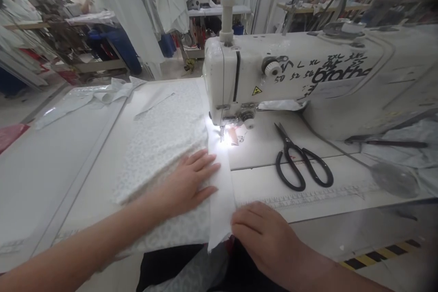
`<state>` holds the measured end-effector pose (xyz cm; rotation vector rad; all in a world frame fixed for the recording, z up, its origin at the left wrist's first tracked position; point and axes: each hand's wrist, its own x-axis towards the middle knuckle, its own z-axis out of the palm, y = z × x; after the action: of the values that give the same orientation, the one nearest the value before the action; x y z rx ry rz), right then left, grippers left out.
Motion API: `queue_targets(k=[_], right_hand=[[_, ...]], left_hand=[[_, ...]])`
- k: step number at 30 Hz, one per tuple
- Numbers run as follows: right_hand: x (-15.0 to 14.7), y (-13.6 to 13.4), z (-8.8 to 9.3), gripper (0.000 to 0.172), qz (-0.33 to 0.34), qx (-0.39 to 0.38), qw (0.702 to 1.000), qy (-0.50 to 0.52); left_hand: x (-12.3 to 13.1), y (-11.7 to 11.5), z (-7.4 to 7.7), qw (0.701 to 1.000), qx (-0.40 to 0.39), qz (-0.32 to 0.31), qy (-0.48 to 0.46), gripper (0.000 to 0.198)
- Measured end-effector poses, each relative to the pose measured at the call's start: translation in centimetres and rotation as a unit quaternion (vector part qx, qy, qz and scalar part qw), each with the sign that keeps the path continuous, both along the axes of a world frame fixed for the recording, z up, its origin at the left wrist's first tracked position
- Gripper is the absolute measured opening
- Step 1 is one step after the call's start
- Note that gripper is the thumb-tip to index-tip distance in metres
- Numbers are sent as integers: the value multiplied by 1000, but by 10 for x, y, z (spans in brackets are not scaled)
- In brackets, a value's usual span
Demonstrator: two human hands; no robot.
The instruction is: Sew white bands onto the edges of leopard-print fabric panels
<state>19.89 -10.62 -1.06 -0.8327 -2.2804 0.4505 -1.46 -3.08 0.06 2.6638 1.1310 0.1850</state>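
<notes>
The left hand [186, 183] lies flat, fingers spread, gripping nothing, across cloth [167, 121] and strip [221, 196]; the right hand [262, 230] curls at the strip's right edge, grip unclear; the strip reaches the machine [253, 66], left of scissors [290, 145]

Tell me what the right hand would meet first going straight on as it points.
The white strip comes first, right at the fingertips of the right hand; beyond it, probably the left hand, though depth is unclear.
</notes>
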Motion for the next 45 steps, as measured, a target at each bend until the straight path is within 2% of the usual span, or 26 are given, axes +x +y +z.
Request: queue_targets(k=[4, 6, 12, 20, 28, 33, 36, 41, 45], right_hand=[[-1, 18, 3, 23, 2, 1, 1000, -13], [0, 27, 4, 22, 5, 0, 1000, -19], [-2, 55, 0, 21, 5, 15, 1000, -16], [-3, 85, 3, 23, -16, 13, 998, -59], [-5, 118, -7, 27, -37, 58, 995, -73], [-3, 137, -5, 27, -22, 100, 991, -91], [0, 140, -4, 27, 0, 103, 991, -81], [7, 137, -8, 26, 24, 114, 992, -52], [10, 135, -11, 24, 39, 74, 995, -44]], left_hand=[[8, -5, -4, 998, -29, 41, -35, 38], [9, -1, -6, 998, -30, 42, -47, 40], [0, 30, -3, 999, -11, 0, -38, 45], [0, 63, -2, 999, 19, -10, -42, 47], [0, 94, 3, 998, 49, -20, -42, 40], [-2, 110, 9, 999, 38, -4, -33, 32], [1, 103, 9, 998, 33, 2, -55, 28], [7, 66, 0, 989, -3, -22, -146, 24], [5, 56, -3, 987, -20, -60, -149, 27]])
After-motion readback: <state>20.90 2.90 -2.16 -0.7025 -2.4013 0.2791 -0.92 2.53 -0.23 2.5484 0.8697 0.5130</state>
